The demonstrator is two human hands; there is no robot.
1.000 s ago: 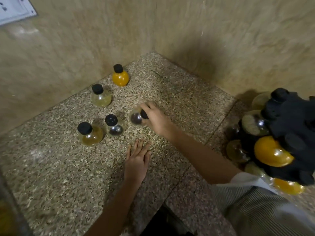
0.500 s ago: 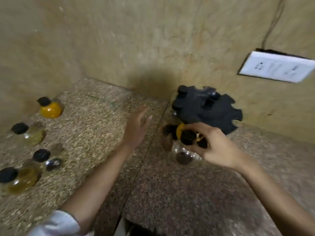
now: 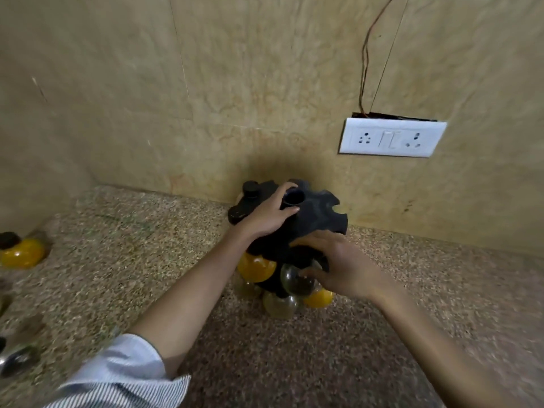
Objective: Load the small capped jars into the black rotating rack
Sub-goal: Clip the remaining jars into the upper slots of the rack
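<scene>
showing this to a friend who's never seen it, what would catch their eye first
Most likely the black rotating rack against the back wall, with the left hand pressed on its top and the right hand working a clear jar into its lower tier, beside a bright orange jar. Next, the white socket plate on the wall, thin wires running up from it. Another orange jar waits far left on the counter.
</scene>
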